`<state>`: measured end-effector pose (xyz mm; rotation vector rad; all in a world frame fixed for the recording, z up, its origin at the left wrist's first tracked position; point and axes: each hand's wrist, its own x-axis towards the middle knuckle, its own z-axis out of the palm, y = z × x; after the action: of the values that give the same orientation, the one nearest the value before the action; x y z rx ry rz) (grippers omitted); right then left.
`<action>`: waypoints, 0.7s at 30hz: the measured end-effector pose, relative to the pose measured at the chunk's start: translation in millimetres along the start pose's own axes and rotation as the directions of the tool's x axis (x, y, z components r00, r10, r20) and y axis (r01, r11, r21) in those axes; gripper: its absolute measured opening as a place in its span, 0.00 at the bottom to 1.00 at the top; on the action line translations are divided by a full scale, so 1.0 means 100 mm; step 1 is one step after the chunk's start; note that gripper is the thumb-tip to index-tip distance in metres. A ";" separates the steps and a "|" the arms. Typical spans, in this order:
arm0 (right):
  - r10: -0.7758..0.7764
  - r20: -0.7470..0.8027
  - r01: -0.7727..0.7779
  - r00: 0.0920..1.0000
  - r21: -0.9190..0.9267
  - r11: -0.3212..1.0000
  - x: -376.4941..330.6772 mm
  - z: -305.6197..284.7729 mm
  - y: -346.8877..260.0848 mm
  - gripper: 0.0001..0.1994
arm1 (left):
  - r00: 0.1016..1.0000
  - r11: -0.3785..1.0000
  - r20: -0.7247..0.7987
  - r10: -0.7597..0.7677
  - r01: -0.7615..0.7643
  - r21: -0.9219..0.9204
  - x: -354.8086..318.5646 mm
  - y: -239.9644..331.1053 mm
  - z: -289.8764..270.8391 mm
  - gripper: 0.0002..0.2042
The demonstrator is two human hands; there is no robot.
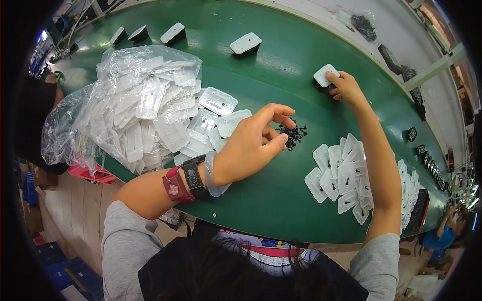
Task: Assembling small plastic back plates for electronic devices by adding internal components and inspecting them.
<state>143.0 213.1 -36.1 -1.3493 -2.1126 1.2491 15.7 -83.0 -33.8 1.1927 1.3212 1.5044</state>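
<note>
My left hand [251,143] hovers at the edge of a pile of small black parts [297,135], too small to tell if they are screws. Its fingers are curled but stand apart from the thumb, with nothing visible between them. At the far right, my right hand [346,89] grips the near corner of a white-topped black box [325,74] on the green table [261,200]. White translucent plastic covers [218,101] lie loose left of my left hand, beside a clear bag [135,100] full of them. More covers [346,175], several with small black pieces on them, lie beneath my right forearm.
Several similar white-topped black boxes [246,43] are spaced along the table's far side. Small black square parts [420,149] line the right end near a black and red box [419,208]. A pink crate [90,174] and another person's arm [58,95] are at left.
</note>
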 end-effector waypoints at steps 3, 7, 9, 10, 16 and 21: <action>-0.049 -0.039 0.048 0.998 -0.036 0.998 0.02 0.02 0.02 0.23 | 1.000 1.000 -0.022 0.011 -0.011 -0.016 0.00 -0.02 0.02 0.19; -0.118 -0.081 0.111 0.990 -0.091 0.990 0.03 0.02 0.06 0.24 | 1.000 1.000 -0.015 -0.007 0.006 -0.031 0.00 0.01 0.02 0.16; -0.155 -0.093 0.143 0.984 -0.121 0.982 0.02 0.03 0.08 0.24 | 1.000 0.999 -0.017 -0.008 0.008 -0.031 0.00 0.00 0.02 0.16; -0.174 -0.099 0.160 0.980 -0.136 0.978 0.02 0.03 0.08 0.25 | 1.000 1.000 -0.017 -0.009 0.009 -0.030 0.00 0.00 0.02 0.16; -0.260 0.065 0.266 0.963 -0.123 0.956 0.00 0.07 -0.10 0.22 | 1.000 1.000 -0.015 -0.002 0.002 -0.017 0.02 0.00 0.02 0.15; -0.369 0.069 0.370 0.927 0.002 0.929 -0.14 0.11 -0.13 0.22 | 0.999 0.999 -0.030 0.037 -0.037 0.001 0.03 0.02 0.01 0.15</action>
<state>135.1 194.0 -29.5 -0.8627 -2.2860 1.1375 15.8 -80.3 -31.5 1.2057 1.3257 1.5540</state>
